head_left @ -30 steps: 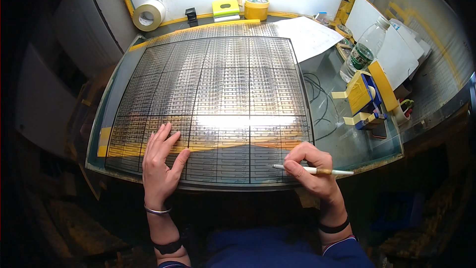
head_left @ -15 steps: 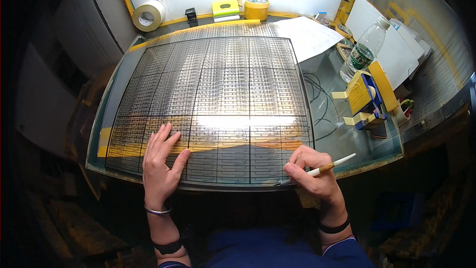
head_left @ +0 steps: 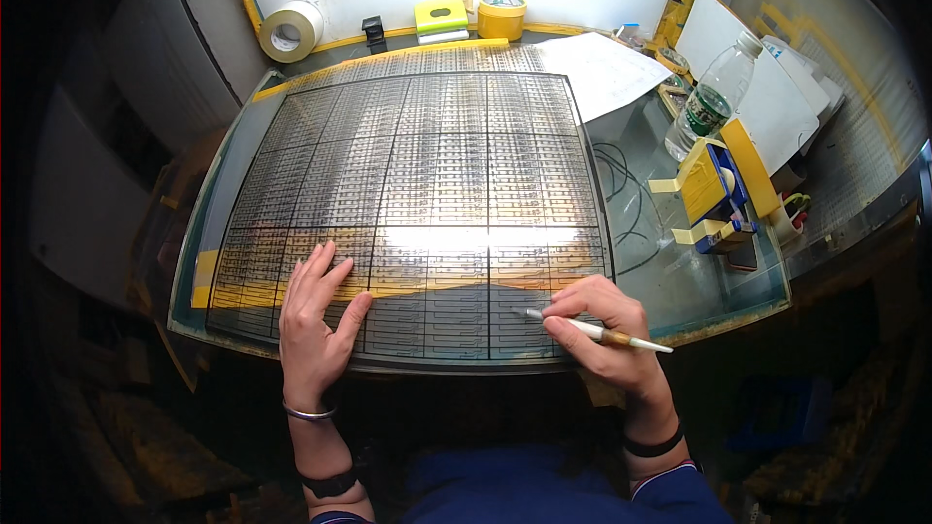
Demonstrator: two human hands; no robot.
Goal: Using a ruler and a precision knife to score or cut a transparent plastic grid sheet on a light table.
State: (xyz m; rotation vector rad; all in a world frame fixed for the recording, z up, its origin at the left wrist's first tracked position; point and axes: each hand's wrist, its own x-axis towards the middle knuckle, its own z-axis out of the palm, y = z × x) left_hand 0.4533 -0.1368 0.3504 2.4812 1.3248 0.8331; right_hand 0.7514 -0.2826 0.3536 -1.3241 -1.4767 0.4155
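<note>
A large see-through film sheet [head_left: 437, 180] printed with dark circuit lines in a grid lies on the glass-topped table. On its lower left part my left hand [head_left: 320, 315] rests flat, fingers spread and holding nothing. My right hand [head_left: 604, 335] pinches a slim white pen-like tool [head_left: 636, 341] with a brown band and a thin grey tip. That tip is at the sheet's lower right part, inside a grid block; whether it touches the surface I cannot tell. The tool's back end points right and slightly toward me.
Along the back stand a tape roll [head_left: 291, 31], a yellow-green box-like item [head_left: 442, 17] and a yellow tub [head_left: 501, 16]. White paper [head_left: 607, 73] lies at the back right. Further right are a plastic bottle [head_left: 714, 97], blue-and-yellow tape dispensers [head_left: 718, 189] and thin dark wires [head_left: 626, 194].
My right hand has brought the tool's tip up and left, away from the sheet's near edge. The tool's back end has swung down. My left hand stays put.
</note>
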